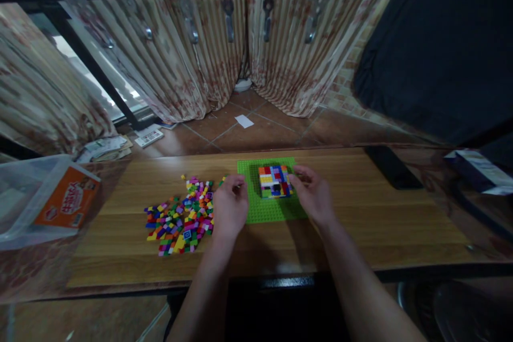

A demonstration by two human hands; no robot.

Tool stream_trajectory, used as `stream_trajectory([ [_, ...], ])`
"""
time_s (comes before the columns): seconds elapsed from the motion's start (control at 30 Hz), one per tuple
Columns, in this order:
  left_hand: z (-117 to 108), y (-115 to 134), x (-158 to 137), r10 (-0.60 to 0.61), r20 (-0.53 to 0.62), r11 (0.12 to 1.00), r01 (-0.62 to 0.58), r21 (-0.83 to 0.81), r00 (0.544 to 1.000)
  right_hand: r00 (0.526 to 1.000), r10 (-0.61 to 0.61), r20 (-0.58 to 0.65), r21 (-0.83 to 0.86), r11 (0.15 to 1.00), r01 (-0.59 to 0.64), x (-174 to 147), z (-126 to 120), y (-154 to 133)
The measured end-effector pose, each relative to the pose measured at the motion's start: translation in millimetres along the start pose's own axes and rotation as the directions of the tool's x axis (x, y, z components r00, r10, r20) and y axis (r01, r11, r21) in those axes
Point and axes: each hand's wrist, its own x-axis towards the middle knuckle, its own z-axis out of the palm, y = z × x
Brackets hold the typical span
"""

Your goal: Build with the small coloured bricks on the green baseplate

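A block of many-coloured toy bricks point(276, 181) stands on a green studded baseplate point(276, 214), towards its middle. My left hand point(231, 203) is over the plate's left edge, apart from the block. Its fingers are curled together, and anything between them is hidden. At the block's right side is my right hand point(316, 196), thumb and forefinger slightly apart. Their tips are close to the bricks; whether they touch is unclear. Many loose small bricks point(180, 219) lie spread to the left of my left hand, which covers part of the pile's right side.
All this is on a wooden table point(360, 230). A black phone point(391, 167) lies at its back right. A clear plastic tub point(32, 192) with an orange label is at the far left. A box point(481, 171) sits beyond the right end. Curtains point(192, 64) hang behind.
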Motion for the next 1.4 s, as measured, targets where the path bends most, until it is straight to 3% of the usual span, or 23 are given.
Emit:
stream_trajectory([
  [0.07,-19,-8,8,-0.049,-0.071,0.998,0.051,0.029,0.996,0.997,-0.077,-0.031,-0.048,0.996,0.076,1,-2,-2],
  [0.13,-37,-14,15,-0.099,-0.104,0.985,0.112,0.128,0.99,0.984,-0.18,0.017,-0.121,0.976,0.18,1,-2,-5],
  [0.27,-63,-20,18,-0.169,-0.048,0.915,0.175,0.364,0.984,0.921,-0.35,0.171,-0.248,0.889,0.384,5,6,-10],
  [0.37,-71,-21,16,-0.21,0.007,0.884,0.187,0.428,0.978,0.877,-0.39,0.281,-0.287,0.838,0.465,10,16,-9],
  [0.57,-82,-26,15,-0.177,0.058,0.903,0.139,0.407,0.982,0.834,-0.374,0.405,-0.299,0.808,0.507,12,17,-7],
  [0.7,-100,-33,17,-0.199,-0.073,0.911,0.212,0.353,0.977,0.83,-0.341,0.441,-0.295,0.819,0.493,2,8,-10],
  [0.8,-111,-37,17,-0.232,-0.147,0.915,0.267,0.301,0.961,0.839,-0.332,0.431,-0.314,0.816,0.484,-4,6,-13],
  [0.9,-114,-39,15,-0.233,-0.165,0.923,0.271,0.273,0.958,0.86,-0.384,0.336,-0.338,0.803,0.491,-8,11,-21],
  [1.03,-111,-39,14,-0.211,-0.149,0.94,0.243,0.238,0.966,0.867,-0.442,0.232,-0.244,0.836,0.492,-20,32,-41],
  [1.13,-111,-40,14,-0.21,-0.152,0.945,0.241,0.22,0.966,0.826,-0.45,0.339,-0.134,0.846,0.516,-36,59,-56],
  [1.27,-116,-40,13,-0.235,-0.151,0.941,0.264,0.213,0.96,0.768,-0.437,0.468,-0.109,0.834,0.541,-47,99,-68],
  [1.4,-122,-41,11,-0.231,-0.137,0.94,0.258,0.225,0.963,0.772,-0.369,0.517,-0.202,0.824,0.529,-48,130,-68],
])
